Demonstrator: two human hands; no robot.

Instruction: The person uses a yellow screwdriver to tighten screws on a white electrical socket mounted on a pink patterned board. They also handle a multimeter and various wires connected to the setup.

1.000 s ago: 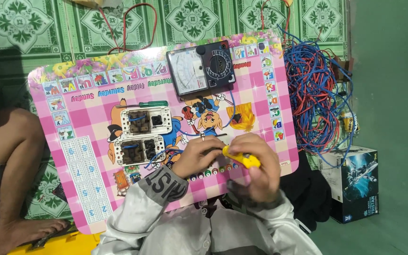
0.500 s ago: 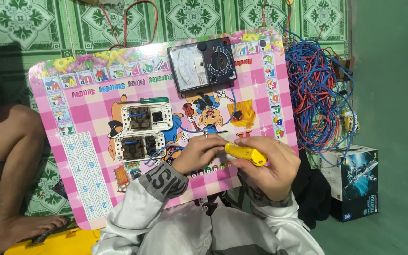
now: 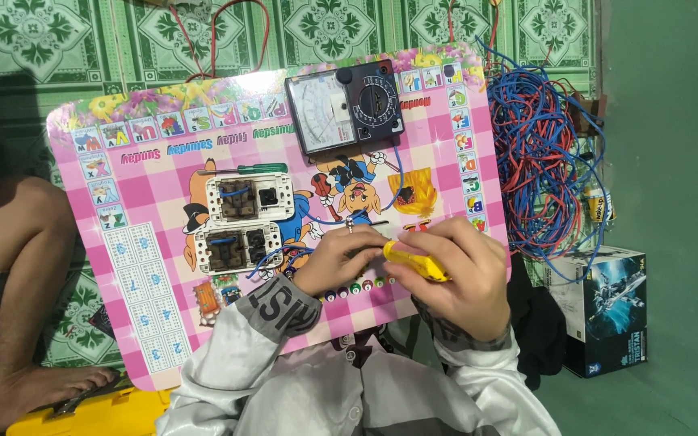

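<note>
My right hand [image 3: 466,274] is closed around a yellow-handled tool [image 3: 415,263] over the near edge of a pink checked board [image 3: 147,210]. My left hand [image 3: 341,258] is next to it with its fingers at the tool's tip; what they pinch is hidden. A thin blue wire [image 3: 272,256] runs from there toward two white switch plates [image 3: 240,222] lying back side up on the board. A green-handled screwdriver [image 3: 244,169] lies just beyond the plates.
A black analogue multimeter [image 3: 345,105] sits at the board's far edge. A tangle of red and blue wires [image 3: 543,161] lies to the right, with a dark box [image 3: 607,311] near it. Another person's leg and foot [image 3: 18,266] are at the left, by a yellow case [image 3: 98,412].
Both hands stay together at the board's near edge and shift slightly. The yellow tool has turned a little in my right hand.
</note>
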